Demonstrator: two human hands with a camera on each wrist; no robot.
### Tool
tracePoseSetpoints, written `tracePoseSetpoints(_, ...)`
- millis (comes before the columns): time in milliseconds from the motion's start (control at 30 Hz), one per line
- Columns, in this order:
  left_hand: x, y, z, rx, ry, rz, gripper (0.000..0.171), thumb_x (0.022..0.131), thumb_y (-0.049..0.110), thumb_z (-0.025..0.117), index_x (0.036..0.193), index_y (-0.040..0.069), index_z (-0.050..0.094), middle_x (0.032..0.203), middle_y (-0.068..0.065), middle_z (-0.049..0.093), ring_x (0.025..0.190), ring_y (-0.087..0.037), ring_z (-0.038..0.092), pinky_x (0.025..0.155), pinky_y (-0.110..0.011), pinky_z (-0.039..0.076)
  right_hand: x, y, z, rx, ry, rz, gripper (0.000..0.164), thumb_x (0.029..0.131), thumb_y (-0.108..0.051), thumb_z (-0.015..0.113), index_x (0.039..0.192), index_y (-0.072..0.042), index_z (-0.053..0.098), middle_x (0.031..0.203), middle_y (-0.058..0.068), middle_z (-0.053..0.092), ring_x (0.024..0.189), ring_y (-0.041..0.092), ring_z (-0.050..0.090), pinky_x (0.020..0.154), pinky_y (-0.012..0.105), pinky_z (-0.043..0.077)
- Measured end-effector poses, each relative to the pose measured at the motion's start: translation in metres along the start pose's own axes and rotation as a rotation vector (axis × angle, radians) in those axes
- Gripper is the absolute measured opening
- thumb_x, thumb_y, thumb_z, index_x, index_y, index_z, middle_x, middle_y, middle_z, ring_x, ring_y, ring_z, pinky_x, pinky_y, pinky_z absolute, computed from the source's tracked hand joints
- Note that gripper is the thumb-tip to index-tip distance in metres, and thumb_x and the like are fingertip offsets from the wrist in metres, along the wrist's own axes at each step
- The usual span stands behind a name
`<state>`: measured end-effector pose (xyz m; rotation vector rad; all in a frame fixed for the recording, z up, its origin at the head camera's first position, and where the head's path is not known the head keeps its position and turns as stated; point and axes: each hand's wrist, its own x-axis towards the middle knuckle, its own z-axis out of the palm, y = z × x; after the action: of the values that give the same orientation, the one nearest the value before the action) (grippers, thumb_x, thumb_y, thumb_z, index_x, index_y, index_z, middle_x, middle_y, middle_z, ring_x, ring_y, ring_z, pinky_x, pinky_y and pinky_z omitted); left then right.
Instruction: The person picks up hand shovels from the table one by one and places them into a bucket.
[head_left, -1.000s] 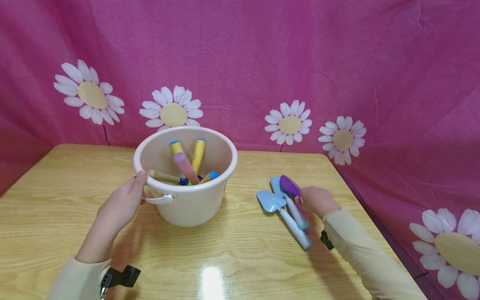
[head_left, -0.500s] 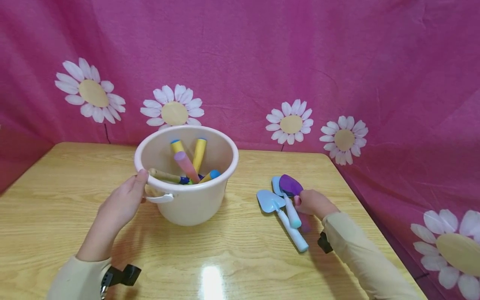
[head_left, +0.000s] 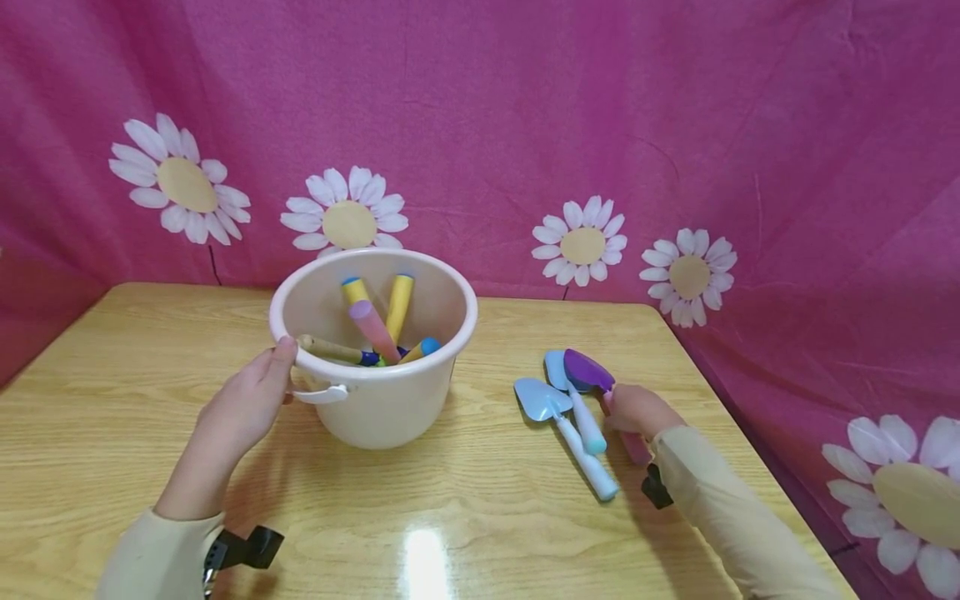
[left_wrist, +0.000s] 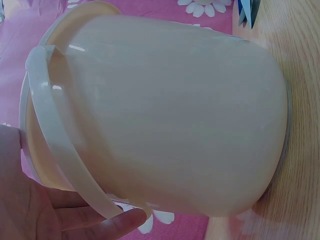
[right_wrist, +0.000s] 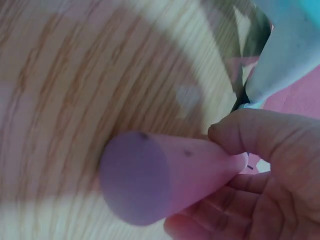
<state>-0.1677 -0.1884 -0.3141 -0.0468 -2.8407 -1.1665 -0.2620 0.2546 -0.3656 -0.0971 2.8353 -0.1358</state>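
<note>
A: Moved since the earlier frame: purple trowel [head_left: 587, 370], one. Its pink handle [right_wrist: 190, 170] is swung to the right, farther from the blue pair. Right hand [head_left: 641, 410] shifted slightly with it.

B: State of the hands?

A: Well apart. Right: clamped on the pink handle, thumb on one side, fingers on the other. Left hand [head_left: 243, 400]: clamped on the bucket [head_left: 382, 408], thumb at the rim, fingers by the white bail [left_wrist: 65, 145].

B: Location of the purple trowel?

A: Right part of the tabletop [head_left: 465, 533], its blade overlapping the rear blue trowel [head_left: 585, 421] in the head view; contact, cannot tell. Front blue trowel [head_left: 577, 448]: just beside, blade toward the bucket.

B: Bucket, condition and contents?

A: Cream, upright, left of the trowels. Within: two yellow handles [head_left: 400, 304], blue-ended; one pink-purple handle [head_left: 375, 329]; one wooden handle [head_left: 328, 349]; one orange handle [head_left: 420, 350], blue-ended. Lower ends partly hidden.

B: Backdrop?

A: Magenta cloth [head_left: 465, 125], printed with white daisies [head_left: 582, 247].
</note>
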Motion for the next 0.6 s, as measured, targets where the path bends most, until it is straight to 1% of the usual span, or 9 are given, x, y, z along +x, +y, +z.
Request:
tracePoseSetpoints(133,0.0,0.001,0.001,-0.005,-0.003,0.001,0.067,0.095,0.049,0.008,0.132,0.0,0.034,0.1,-0.025,0.054,0.095,-0.04,0.053,0.067,-0.052,0.04,-0.004,0.006,-0.003,-0.022,0.007,-0.009,0.022,0.088,-0.017,0.05,0.071,-0.003,0.049,0.067,0.011,0.05,0.058,0.023,0.051,0.052,0.033,0.045)
tracePoseSetpoints(200,0.0,0.001,0.001,-0.014,-0.008,-0.001,0.068,0.094,0.05,0.008,0.133,0.0,0.033,0.103,-0.026,0.053,0.096,-0.041,0.052,0.068,-0.053,0.04,-0.005,0.008,-0.004,-0.024,0.01,-0.005,0.024,0.089,-0.018,0.047,0.07,-0.004,0.049,0.066,0.01,0.05,0.057,0.022,0.05,0.053,0.032,0.044)
tracePoseSetpoints(300,0.001,0.002,0.001,-0.026,-0.013,-0.001,0.068,0.094,0.051,0.009,0.135,0.0,0.031,0.106,-0.026,0.052,0.098,-0.042,0.051,0.069,-0.055,0.04,-0.008,0.01,-0.009,-0.045,0.023,-0.024,0.023,0.088,-0.017,0.047,0.069,-0.003,0.048,0.066,0.01,0.049,0.06,0.022,0.048,0.056,0.032,0.041)
tracePoseSetpoints(367,0.001,0.002,0.001,-0.032,-0.016,-0.003,0.068,0.094,0.051,0.009,0.136,0.001,0.03,0.107,-0.027,0.051,0.098,-0.043,0.051,0.07,-0.056,0.04,-0.01,0.01,-0.014,-0.051,0.025,-0.028,0.019,0.085,-0.014,0.052,0.071,-0.003,0.048,0.068,0.009,0.049,0.061,0.023,0.047,0.057,0.032,0.04)
tracePoseSetpoints(433,0.0,0.002,0.001,-0.033,-0.016,-0.005,0.069,0.094,0.051,0.009,0.136,0.0,0.029,0.108,-0.027,0.05,0.099,-0.043,0.05,0.07,-0.056,0.039,-0.013,0.009,-0.021,-0.063,0.044,-0.052,0.014,0.079,-0.011,0.057,0.072,-0.002,0.048,0.069,0.009,0.049,0.062,0.023,0.047,0.058,0.033,0.04)
tracePoseSetpoints(533,0.0,0.002,0.001,-0.034,-0.018,-0.008,0.069,0.094,0.051,0.009,0.136,0.0,0.029,0.108,-0.027,0.05,0.099,-0.043,0.05,0.07,-0.056,0.039,-0.017,0.005,-0.033,-0.087,0.074,-0.082,0.013,0.073,-0.007,0.06,0.073,-0.002,0.049,0.069,0.008,0.049,0.062,0.023,0.047,0.058,0.035,0.041)
tracePoseSetpoints(600,0.0,0.002,0.0,-0.031,-0.016,-0.007,0.069,0.094,0.051,0.009,0.135,0.0,0.03,0.106,-0.027,0.051,0.099,-0.043,0.05,0.069,-0.055,0.04,-0.019,0.001,-0.042,-0.107,0.097,-0.113,0.012,0.072,-0.006,0.059,0.073,-0.002,0.048,0.068,0.008,0.049,0.061,0.023,0.047,0.059,0.037,0.041)
